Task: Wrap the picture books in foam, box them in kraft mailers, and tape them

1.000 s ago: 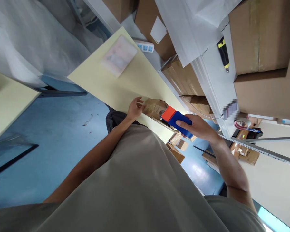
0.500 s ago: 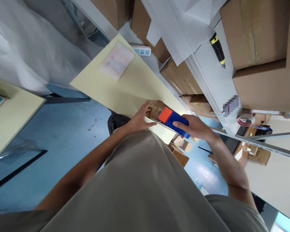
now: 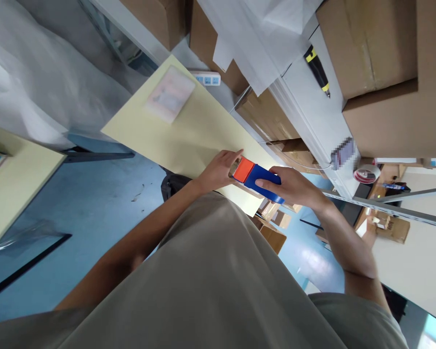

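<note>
My right hand (image 3: 294,186) is closed around a blue box with an orange end (image 3: 256,175), held just above the near edge of a pale yellow table (image 3: 189,135). My left hand (image 3: 218,170) lies over a brown cardboard package at that edge and hides nearly all of it. Its fingers are together and reach up to the orange end of the box. Both forearms come in over my grey shirt.
A clear plastic pouch (image 3: 169,94) lies at the table's far end, with a power strip (image 3: 205,77) beyond it. White shelving on the right carries cardboard boxes (image 3: 381,63), a screwdriver (image 3: 317,70) and a tape roll (image 3: 366,173). Another yellow table (image 3: 10,189) stands left; small boxes (image 3: 272,232) sit on the blue floor.
My left hand slid right over the brown package, covering it, and now meets the orange end. My right hand drew the blue box slightly left toward it.
</note>
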The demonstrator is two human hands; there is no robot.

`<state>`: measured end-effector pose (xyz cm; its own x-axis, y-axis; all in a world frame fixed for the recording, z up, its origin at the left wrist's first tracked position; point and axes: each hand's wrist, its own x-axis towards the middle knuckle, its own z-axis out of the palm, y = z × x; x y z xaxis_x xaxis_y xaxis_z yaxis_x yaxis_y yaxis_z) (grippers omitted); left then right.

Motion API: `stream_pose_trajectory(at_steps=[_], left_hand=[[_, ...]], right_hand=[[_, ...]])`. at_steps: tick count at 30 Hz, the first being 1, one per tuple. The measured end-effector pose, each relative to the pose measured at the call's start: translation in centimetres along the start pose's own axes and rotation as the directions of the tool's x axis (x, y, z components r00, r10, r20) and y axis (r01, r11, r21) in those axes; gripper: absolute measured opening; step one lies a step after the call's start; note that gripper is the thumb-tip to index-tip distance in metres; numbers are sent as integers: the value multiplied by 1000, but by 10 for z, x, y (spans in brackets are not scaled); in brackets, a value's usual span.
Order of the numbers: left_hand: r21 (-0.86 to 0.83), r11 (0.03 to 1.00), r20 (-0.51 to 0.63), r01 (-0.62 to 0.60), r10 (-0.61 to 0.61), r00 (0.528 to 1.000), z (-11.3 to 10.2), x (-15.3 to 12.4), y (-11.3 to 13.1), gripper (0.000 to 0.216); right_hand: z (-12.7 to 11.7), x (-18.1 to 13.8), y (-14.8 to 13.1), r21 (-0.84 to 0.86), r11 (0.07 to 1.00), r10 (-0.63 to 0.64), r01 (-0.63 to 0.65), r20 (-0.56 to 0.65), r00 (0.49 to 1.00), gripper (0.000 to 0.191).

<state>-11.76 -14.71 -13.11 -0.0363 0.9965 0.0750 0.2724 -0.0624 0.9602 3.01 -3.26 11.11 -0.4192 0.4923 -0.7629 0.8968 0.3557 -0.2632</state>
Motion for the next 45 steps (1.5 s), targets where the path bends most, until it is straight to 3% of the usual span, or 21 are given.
stream_pose_trajectory(at_steps=[3,6,20,27,30,35,40,43,45], left_hand=[[26,999,-16,35,-35,999,8,2,-2,77],[46,997,-43,63,-61,997,12,2,-4,71],[138,983,-57,123,-116,992,8,-12,-18,76],[207,976,-3,63,-64,998,6,-17,-26,78],[211,976,25,49,-55,998,2,-18,-27,77],[117,989,29,93,-97,995,-2,-18,-27,55],[-113,968,-17,226,-230,973,4,-16,-38,46],[-112,949,-68,294,-302,951,10,-14,-38,48],[-15,958,-113,285,-285,952,14,-15,-30,45]], right_hand=[[0,-1,-2,-22,1000,-14,14,-2,1000,62],[1,0,0,-36,999,-16,16,1,1000,62],[7,9,56,-170,982,89,-81,42,995,67],[28,36,85,-22,994,112,-110,198,974,67],[39,47,91,-35,995,102,-97,195,975,66],[50,56,100,-124,989,94,-77,144,985,70],[59,59,114,-45,997,73,-66,177,981,75],[64,60,118,-21,997,79,-76,174,982,73],[66,61,119,-24,996,84,-81,169,982,74]])
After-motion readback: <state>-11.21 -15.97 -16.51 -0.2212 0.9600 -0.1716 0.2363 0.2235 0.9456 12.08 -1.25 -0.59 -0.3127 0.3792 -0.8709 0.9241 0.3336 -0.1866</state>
